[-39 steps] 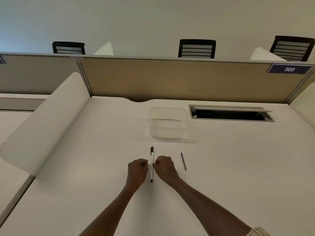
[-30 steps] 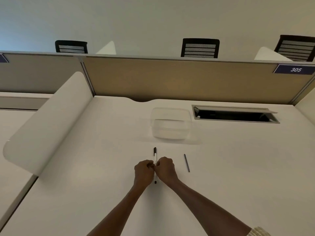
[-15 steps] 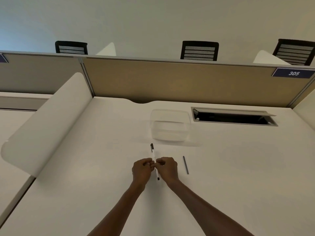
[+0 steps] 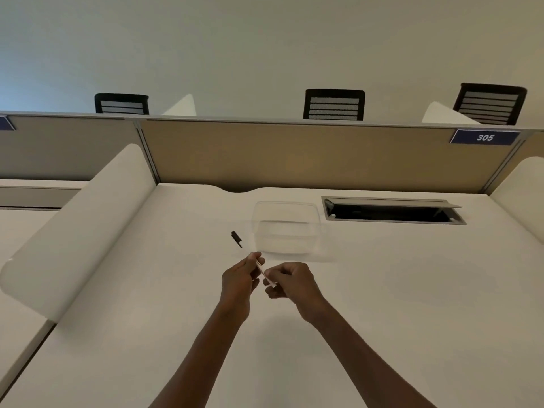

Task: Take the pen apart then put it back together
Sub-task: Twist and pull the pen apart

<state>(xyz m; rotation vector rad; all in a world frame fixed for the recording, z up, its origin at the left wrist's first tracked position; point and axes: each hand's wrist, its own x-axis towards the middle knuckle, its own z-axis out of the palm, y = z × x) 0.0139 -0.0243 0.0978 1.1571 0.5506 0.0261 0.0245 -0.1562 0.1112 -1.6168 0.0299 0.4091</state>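
Both of my hands hold the pen [image 4: 260, 268] above the white desk [image 4: 412, 290], and it slants up to the left. My left hand [image 4: 238, 281] pinches the pale barrel near its middle. My right hand [image 4: 294, 282] is closed on the near end. The black cap end [image 4: 236, 239] sticks out beyond my left fingertips; the pale barrel between them hardly shows against the desk. No other pen part is in view.
An empty clear plastic container [image 4: 287, 228] stands just behind the hands. To its right is an open cable hatch [image 4: 394, 212] in the desk. A tan partition [image 4: 294, 160] closes the back, and white rounded dividers [image 4: 73, 231] flank both sides.
The pen lay between my fists on the desk; now both hands have lifted it and tilted its cap end to the left. The thin dark rod to the right is no longer visible.
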